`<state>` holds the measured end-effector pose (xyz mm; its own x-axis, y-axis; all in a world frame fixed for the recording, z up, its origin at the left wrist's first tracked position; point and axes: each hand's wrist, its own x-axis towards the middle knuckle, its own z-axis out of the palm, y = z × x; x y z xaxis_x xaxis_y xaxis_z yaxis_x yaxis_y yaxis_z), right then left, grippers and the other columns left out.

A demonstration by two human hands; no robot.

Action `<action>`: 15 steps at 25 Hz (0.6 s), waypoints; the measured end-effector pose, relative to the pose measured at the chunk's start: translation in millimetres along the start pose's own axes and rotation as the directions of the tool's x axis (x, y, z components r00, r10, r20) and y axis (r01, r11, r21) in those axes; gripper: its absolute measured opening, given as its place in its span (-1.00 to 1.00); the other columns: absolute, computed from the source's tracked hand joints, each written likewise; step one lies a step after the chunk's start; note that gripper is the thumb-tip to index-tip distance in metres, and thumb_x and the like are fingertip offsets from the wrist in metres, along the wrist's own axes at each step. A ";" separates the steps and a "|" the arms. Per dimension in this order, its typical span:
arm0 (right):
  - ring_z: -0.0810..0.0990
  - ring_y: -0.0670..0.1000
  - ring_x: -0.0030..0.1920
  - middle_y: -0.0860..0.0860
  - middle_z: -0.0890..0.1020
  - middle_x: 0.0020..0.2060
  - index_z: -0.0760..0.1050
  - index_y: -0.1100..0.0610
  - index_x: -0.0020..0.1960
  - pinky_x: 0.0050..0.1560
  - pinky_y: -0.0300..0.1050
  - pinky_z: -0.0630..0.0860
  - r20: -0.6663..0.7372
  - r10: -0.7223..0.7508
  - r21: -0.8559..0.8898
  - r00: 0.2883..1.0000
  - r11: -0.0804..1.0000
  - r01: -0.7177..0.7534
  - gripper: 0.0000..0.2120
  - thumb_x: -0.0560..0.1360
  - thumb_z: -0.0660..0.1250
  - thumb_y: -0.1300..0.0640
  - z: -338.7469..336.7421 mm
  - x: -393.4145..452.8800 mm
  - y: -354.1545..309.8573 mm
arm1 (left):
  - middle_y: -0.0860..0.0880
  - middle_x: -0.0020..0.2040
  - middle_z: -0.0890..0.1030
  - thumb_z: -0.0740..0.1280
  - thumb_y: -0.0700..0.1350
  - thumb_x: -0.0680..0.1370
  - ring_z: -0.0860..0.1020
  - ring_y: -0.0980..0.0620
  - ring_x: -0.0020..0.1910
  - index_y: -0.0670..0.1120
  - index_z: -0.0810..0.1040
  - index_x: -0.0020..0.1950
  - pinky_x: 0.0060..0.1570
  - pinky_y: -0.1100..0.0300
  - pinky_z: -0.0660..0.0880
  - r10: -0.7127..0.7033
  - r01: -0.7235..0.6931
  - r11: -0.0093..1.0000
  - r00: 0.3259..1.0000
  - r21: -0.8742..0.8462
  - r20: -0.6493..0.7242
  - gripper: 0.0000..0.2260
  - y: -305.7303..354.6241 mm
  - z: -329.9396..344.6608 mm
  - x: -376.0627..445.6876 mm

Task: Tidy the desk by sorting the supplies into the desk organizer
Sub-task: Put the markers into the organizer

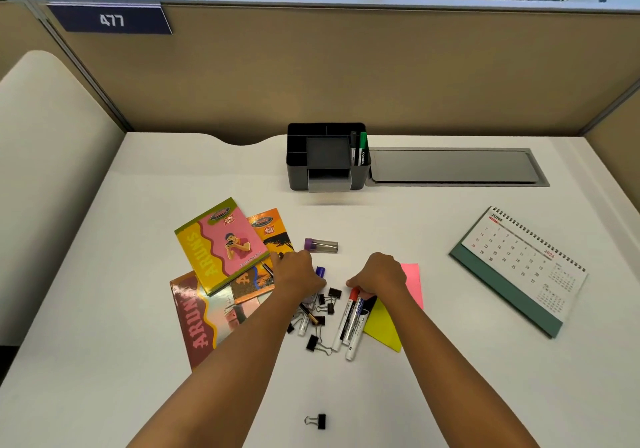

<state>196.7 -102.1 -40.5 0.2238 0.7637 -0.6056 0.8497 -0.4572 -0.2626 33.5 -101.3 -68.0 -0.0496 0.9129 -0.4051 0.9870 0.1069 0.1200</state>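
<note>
- Your right hand (pixel 377 276) curls over the cap ends of three markers (pixel 349 323) lying side by side at the centre of the counter (pixel 450 378), fingers pinching them together, apparently so they lift as one bundle.
- Your left hand (pixel 299 271) closes over a purple-capped pen (pixel 320 271) just beside the binder clips (pixel 327 304); how firm that grip is, you cannot tell from here.
- The desk organizer (pixel 327 156) stands at 12 o'clock, well apart, with two markers already upright in its right-hand slot; that looks the likely home for this handful.
- Notebooks (pixel 221 250) fan out at 9 o'clock, sticky notes (pixel 412 285) lie under your right wrist, and a stray clip (pixel 317 421) waits at 6 o'clock.
</note>
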 end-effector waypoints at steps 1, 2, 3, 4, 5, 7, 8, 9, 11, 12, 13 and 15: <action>0.65 -0.07 -0.32 -0.02 0.66 -0.42 0.45 0.07 -0.32 -0.44 -0.26 0.37 0.004 0.001 0.008 1.000 1.000 -0.001 -0.72 0.31 0.51 -0.05 3.7 0.8 -0.4 | -0.03 -0.11 0.62 0.39 0.18 0.41 0.56 -0.07 0.03 -0.08 0.52 -0.05 0.31 -0.09 0.16 0.000 0.000 1.000 1.000 -0.006 -0.001 -0.66 0.1 -0.4 -0.3; 0.69 -0.02 -0.23 0.01 0.70 -0.30 0.49 0.08 -0.27 -0.41 -0.26 0.40 0.001 -0.003 0.007 1.000 1.000 0.003 -0.72 0.28 0.52 -0.06 7.0 1.0 -0.9 | -0.03 -0.12 0.61 0.38 0.17 0.43 0.56 -0.07 0.03 -0.08 0.50 -0.08 0.31 -0.09 0.16 -0.002 0.002 1.000 1.000 -0.022 -0.004 -0.68 -0.1 -0.2 0.0; 0.70 0.02 -0.16 0.03 0.72 -0.22 0.52 0.09 -0.22 -0.40 -0.25 0.41 -0.012 -0.009 -0.003 1.000 1.000 0.009 -0.72 0.27 0.52 -0.06 9.9 0.9 -1.2 | -0.03 -0.16 0.58 0.37 0.16 0.44 0.55 -0.08 0.02 -0.08 0.48 -0.12 0.30 -0.09 0.17 -0.008 0.007 0.999 1.000 -0.050 -0.009 -0.70 -0.6 -0.4 0.3; 0.69 0.05 -0.11 0.04 0.71 -0.16 0.55 0.11 -0.16 -0.40 -0.24 0.41 -0.033 -0.021 -0.012 0.999 1.000 0.020 -0.70 0.26 0.53 -0.04 12.0 -0.1 -1.7 | -0.02 -0.20 0.55 0.36 0.15 0.45 0.55 -0.08 0.00 -0.08 0.46 -0.15 0.29 -0.09 0.17 -0.018 0.016 0.996 1.000 -0.087 -0.015 -0.70 -1.2 -0.8 0.9; 0.68 0.07 -0.07 0.04 0.69 -0.11 0.56 0.13 -0.11 -0.38 -0.22 0.40 -0.056 -0.030 -0.022 0.998 0.999 0.029 -0.69 0.27 0.53 -0.02 14.4 -0.7 -2.3 | -0.01 -0.23 0.53 0.35 0.14 0.45 0.55 -0.08 -0.02 -0.08 0.45 -0.18 0.28 -0.08 0.18 -0.027 0.024 0.992 0.999 -0.125 -0.024 -0.71 -1.7 -1.3 1.7; 0.66 0.11 -0.01 0.06 0.65 -0.05 0.55 0.15 -0.05 -0.30 -0.19 0.42 -0.089 -0.042 -0.051 0.995 0.998 0.037 -0.70 0.31 0.52 0.04 19.4 -1.7 -4.4 | -0.01 -0.25 0.57 0.32 0.11 0.46 0.56 -0.08 -0.06 -0.10 0.51 -0.20 0.25 -0.06 0.20 -0.039 0.027 0.976 0.998 -0.217 -0.052 -0.72 -1.9 -1.3 4.3; 0.66 0.11 0.00 0.07 0.65 -0.03 0.54 0.15 -0.04 -0.27 -0.18 0.42 -0.094 -0.045 -0.062 0.994 0.997 0.040 -0.72 0.32 0.50 0.07 21.6 -2.0 -5.4 | -0.01 -0.24 0.61 0.31 0.10 0.46 0.57 -0.08 -0.08 -0.10 0.56 -0.19 0.23 -0.04 0.21 -0.044 0.021 0.961 0.996 -0.275 -0.077 -0.73 -1.9 -1.4 5.2; 0.66 0.12 0.00 0.07 0.65 -0.02 0.53 0.15 -0.06 -0.27 -0.18 0.42 -0.095 -0.047 -0.064 0.994 0.997 0.041 -0.75 0.33 0.49 0.09 22.8 -1.4 -6.6 | -0.02 -0.23 0.63 0.31 0.08 0.46 0.56 -0.07 -0.08 -0.09 0.59 -0.17 0.20 -0.02 0.22 -0.048 0.008 0.943 0.992 -0.333 -0.114 -0.75 -1.3 -2.2 5.9; 0.65 0.12 -0.04 0.07 0.64 -0.07 0.46 0.14 -0.16 -0.30 -0.19 0.42 -0.090 -0.049 -0.035 0.995 0.998 0.046 -0.78 0.32 0.48 0.12 21.2 2.1 -7.3 | -0.01 -0.22 0.64 0.30 0.06 0.48 0.53 -0.04 -0.07 -0.06 0.62 -0.14 0.13 0.00 0.22 -0.052 -0.031 0.906 0.981 -0.422 -0.185 -0.78 0.3 -5.5 5.9; 0.64 0.12 -0.10 0.07 0.62 -0.13 0.41 0.14 -0.22 -0.35 -0.21 0.40 -0.086 -0.051 0.000 0.995 0.999 0.051 -0.76 0.32 0.48 0.11 17.3 4.8 -7.5 | 0.00 -0.22 0.64 0.30 0.06 0.48 0.53 -0.03 -0.07 -0.06 0.62 -0.12 0.13 0.00 0.24 -0.053 -0.053 0.887 0.975 -0.459 -0.214 -0.79 1.3 -7.8 5.9; 0.60 0.11 -0.16 0.06 0.58 -0.19 0.38 0.13 -0.28 -0.40 -0.23 0.36 -0.091 -0.049 0.048 0.995 0.997 0.054 -0.72 0.31 0.48 0.09 11.3 9.2 -7.4 | 0.01 -0.24 0.63 0.31 0.05 0.49 0.54 -0.04 -0.09 -0.06 0.62 -0.11 0.13 -0.01 0.29 -0.056 -0.075 0.862 0.969 -0.501 -0.242 -0.79 1.9 -9.4 6.7; 0.59 0.08 -0.24 0.03 0.57 -0.30 0.41 0.15 -0.31 -0.48 -0.23 0.30 -0.122 -0.044 0.163 0.992 0.984 0.064 -0.71 0.29 0.49 0.04 -7.6 17.3 -8.0 | 0.02 -0.30 0.60 0.32 0.05 0.46 0.57 -0.08 -0.15 -0.08 0.61 -0.13 0.04 -0.06 0.45 -0.083 -0.110 0.786 0.956 -0.608 -0.281 -0.79 2.7 -13.9 7.6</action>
<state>197.4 -81.7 -43.1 0.2432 0.8329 -0.4971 0.7727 -0.4761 -0.4198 33.6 -88.7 -58.2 -0.1726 0.9746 -0.1424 0.6887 0.2228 0.6900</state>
